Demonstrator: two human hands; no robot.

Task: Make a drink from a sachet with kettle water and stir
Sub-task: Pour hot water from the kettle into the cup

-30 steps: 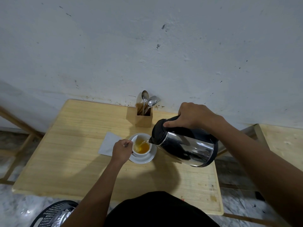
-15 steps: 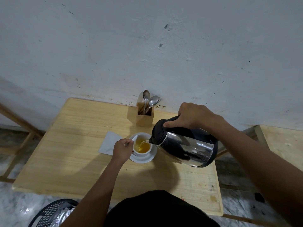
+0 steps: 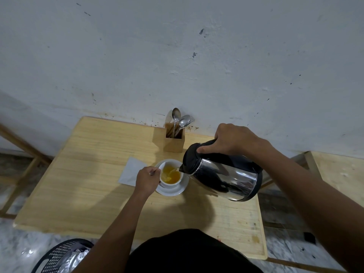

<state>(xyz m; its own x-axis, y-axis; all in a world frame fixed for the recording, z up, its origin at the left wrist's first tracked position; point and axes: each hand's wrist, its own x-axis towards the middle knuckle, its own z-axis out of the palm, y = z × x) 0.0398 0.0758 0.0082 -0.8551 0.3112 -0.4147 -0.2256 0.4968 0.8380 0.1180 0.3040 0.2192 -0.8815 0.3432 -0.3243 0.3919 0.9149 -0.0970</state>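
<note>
A white cup (image 3: 171, 183) stands on a white saucer (image 3: 173, 191) near the middle of the wooden table (image 3: 82, 194). Orange-yellow liquid fills part of the cup. My right hand (image 3: 234, 139) grips the black handle of a steel kettle (image 3: 224, 178), which is tilted left with its spout over the cup's right rim, and a thin stream of water runs into the cup. My left hand (image 3: 146, 180) is closed on the cup's left side; a bit of metal, perhaps a spoon handle (image 3: 152, 173), shows at its fingers.
A white napkin (image 3: 130, 172) lies left of the saucer. A wooden holder (image 3: 174, 142) with spoons and a fork stands by the wall behind the cup. A black perforated bin (image 3: 59, 257) sits on the floor at bottom left. A second wooden surface (image 3: 338, 178) is at right.
The kettle stays tilted and water keeps running; the liquid level in the cup has risen slightly. Neither hand has shifted noticeably.
</note>
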